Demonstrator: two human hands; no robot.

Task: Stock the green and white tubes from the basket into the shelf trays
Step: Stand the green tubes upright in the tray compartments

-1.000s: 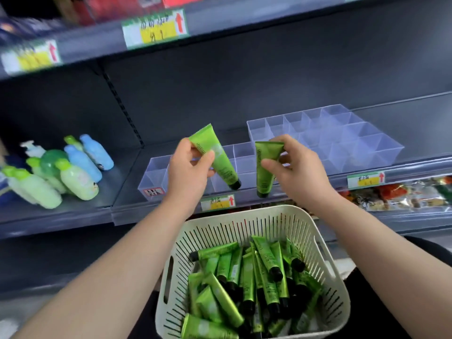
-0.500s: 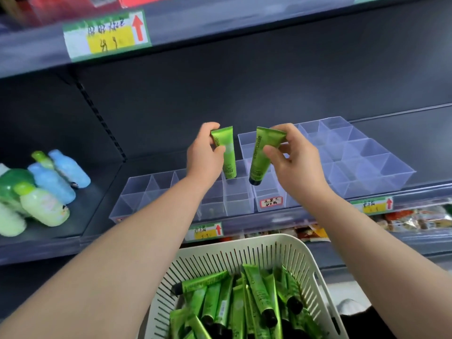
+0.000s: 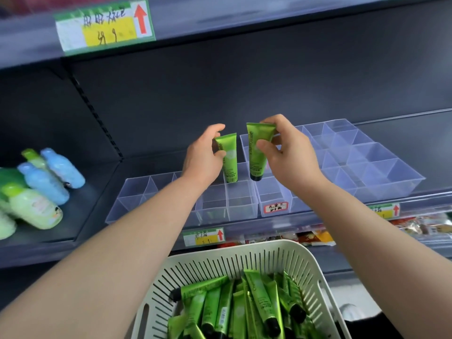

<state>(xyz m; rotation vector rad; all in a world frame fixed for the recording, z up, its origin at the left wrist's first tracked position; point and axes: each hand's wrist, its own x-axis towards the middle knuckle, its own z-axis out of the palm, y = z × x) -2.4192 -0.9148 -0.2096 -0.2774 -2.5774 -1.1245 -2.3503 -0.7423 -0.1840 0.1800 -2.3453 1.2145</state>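
Observation:
My left hand [image 3: 201, 155] grips a green tube [image 3: 228, 159] near its crimped top; the tube hangs cap down, its lower end inside a back compartment of the left clear tray [image 3: 137, 192]. My right hand [image 3: 283, 148] pinches a second green tube [image 3: 256, 152] upright, with its black cap just above the gap between the left tray and the right clear tray [image 3: 391, 172]. Both trays' visible compartments hold nothing else. A white slotted basket [image 3: 244, 255] below holds several green tubes [image 3: 244, 309] lying loose.
Green and blue bottles [image 3: 41, 187] lie on the shelf at the left. Price labels [image 3: 204, 237] line the shelf's front edge, and another sits on the shelf above [image 3: 105, 25]. Packaged goods [image 3: 415, 226] show on the lower shelf at right.
Both hands have moved forward and down over the trays. The left tube now hangs straight and dips into a compartment. The view has shifted closer to the shelf.

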